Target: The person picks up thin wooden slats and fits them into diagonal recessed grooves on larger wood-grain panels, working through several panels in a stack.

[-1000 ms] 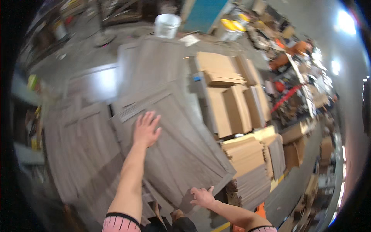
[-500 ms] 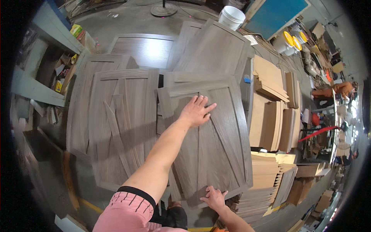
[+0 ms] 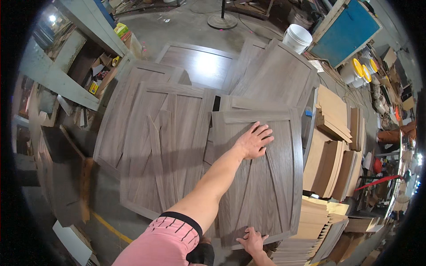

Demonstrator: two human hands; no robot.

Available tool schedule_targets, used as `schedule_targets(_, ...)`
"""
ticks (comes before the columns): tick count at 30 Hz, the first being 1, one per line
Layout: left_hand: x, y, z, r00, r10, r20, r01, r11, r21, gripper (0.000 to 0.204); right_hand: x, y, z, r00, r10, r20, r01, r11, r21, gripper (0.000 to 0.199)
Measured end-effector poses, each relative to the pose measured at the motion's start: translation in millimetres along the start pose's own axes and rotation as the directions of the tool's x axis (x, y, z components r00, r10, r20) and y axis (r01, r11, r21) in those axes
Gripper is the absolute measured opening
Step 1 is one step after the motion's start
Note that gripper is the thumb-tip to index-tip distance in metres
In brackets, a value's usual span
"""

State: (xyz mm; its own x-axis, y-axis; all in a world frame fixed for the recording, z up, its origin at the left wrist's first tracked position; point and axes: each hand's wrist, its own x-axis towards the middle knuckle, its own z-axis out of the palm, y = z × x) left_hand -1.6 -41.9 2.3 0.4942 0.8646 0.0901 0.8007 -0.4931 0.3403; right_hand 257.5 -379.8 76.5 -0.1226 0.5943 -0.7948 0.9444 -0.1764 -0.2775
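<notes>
A grey wood-grain door panel (image 3: 284,177) with raised border rails and slanting strips lies in front of me on top of other panels. My left hand (image 3: 254,142) rests palm down on its upper part, just below the far rail, with the fingers spread. At the panel's near edge is my right hand (image 3: 253,242), touching the border with its visible fingers apart. Part of that hand is out of sight past the lower picture edge. A similar panel (image 3: 191,146) lies to the left, with slanting strips and a few narrow pieces on its face.
More grey panels (image 3: 275,75) lie beyond. Stacked tan boards (image 3: 333,115) and cut pieces stand at the right. A white bucket (image 3: 297,39) is at the back, near a blue board (image 3: 348,31). Cluttered shelving (image 3: 66,80) borders the left side. Another person (image 3: 397,135) is far right.
The whole view has shifted and tilted, so everything sits further right. Both hands remain at about the same places on the panel, which has not visibly moved against its neighbours.
</notes>
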Motion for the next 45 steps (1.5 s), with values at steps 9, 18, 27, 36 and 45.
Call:
schedule_targets(9, 4, 0, -3, 0.998, -0.014, 0.067, 0.011, 0.999, 0.045, 0.059, 1, 6, 3, 1.0, -0.028, -0.012, 0.029, 0.998, 0.057, 0.058)
schedule_targets(18, 10, 7, 4, 0.991, -0.017, 0.136, 0.012, 0.999, 0.039, 0.063, 5, 6, 6, 1.0, -0.015, 0.009, 0.014, 0.993, 0.116, 0.054)
schedule_targets(27, 10, 6, 0, 0.994, -0.013, 0.108, 0.004, 0.997, 0.076, 0.062, 5, 12, 13, 0.999, -0.003, -0.038, 0.008, 0.993, 0.121, 0.057)
schedule_targets(36, 6, 1, 2, 0.996, -0.031, 0.087, 0.028, 0.999, 0.034, 0.061, -2, -3, -3, 0.999, -0.033, -0.03, 0.036, 0.991, 0.132, 0.033)
schedule_targets(45, 7, 3, 4, 0.998, -0.049, 0.039, 0.05, 0.999, -0.018, 0.054, -1, 1, -3, 1.0, -0.019, -0.01, 0.02, 0.989, 0.146, 0.033)
